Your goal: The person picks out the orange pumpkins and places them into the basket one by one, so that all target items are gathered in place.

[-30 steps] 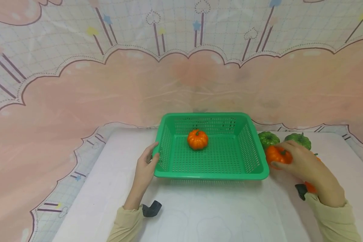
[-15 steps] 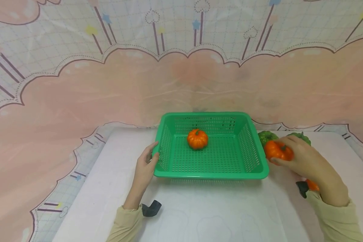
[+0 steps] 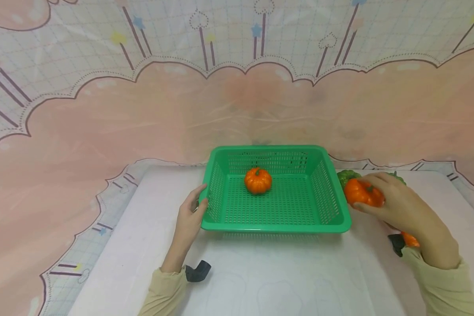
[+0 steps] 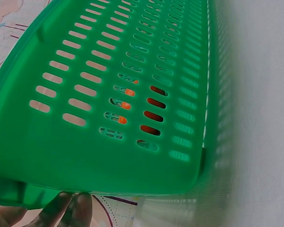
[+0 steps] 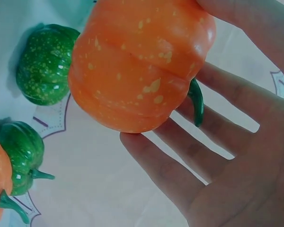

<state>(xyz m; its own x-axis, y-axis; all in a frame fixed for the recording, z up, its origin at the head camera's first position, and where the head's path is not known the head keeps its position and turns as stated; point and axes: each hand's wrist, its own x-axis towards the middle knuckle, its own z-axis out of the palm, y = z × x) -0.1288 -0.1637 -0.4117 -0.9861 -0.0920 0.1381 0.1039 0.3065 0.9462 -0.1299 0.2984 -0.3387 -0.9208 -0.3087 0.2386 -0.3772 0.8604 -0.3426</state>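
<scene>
One basket (image 3: 275, 228) (left hand (image 3: 190, 213) gripping) contains one pumpkin (image 3: 258, 181) — right hand (image 3: 398, 202) clasps another pumpkin (image 3: 357, 193).

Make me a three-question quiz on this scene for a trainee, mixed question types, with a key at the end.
1. Open question: what is the right hand holding?
2. True or false: the left hand is at the right end of the green basket.
3. Multiple choice: how many pumpkins lie inside that basket? A) none B) one C) three

Key:
1. An orange pumpkin with a green stem.
2. False; its fingers are at the basket's left rim.
3. B; the only one is the small pumpkin in the basket, which is also orange.
</scene>
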